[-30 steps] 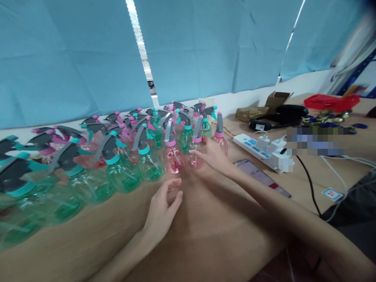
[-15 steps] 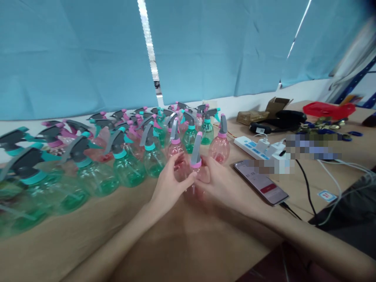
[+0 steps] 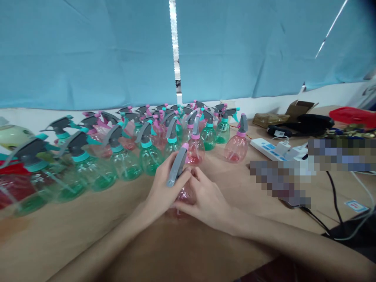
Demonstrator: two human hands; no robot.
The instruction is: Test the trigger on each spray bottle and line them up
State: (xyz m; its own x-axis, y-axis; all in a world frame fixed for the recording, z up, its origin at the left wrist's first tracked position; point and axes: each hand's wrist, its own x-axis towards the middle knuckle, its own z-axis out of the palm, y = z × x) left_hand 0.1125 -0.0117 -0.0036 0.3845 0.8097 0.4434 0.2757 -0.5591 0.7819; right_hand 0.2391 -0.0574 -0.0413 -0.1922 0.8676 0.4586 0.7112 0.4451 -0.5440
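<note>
A pink spray bottle (image 3: 187,195) with a grey and pink trigger head is between my two hands, just above or on the table. My left hand (image 3: 160,190) is closed around its neck, and the spray head sticks up past my thumb, pointing away from me. My right hand (image 3: 210,200) grips the see-through round body from the right, thumb low across the front. The collar is hidden behind my fingers. Right behind my hands stands another pink spray bottle (image 3: 195,150), and a green spray bottle (image 3: 151,156) is to the left.
Several green and pink spray bottles stand in rows across the wooden table (image 3: 88,231). At right are a lone pink bottle (image 3: 235,148), a white power strip (image 3: 266,148) with chargers, a blurred-out phone, cables, a black headset (image 3: 311,123) and a cardboard box (image 3: 301,109).
The view has swung left, so the bottles appear further right. My left hand has moved up to the neck of the held bottle, whose spray head now leans. My right hand wraps its body lower.
</note>
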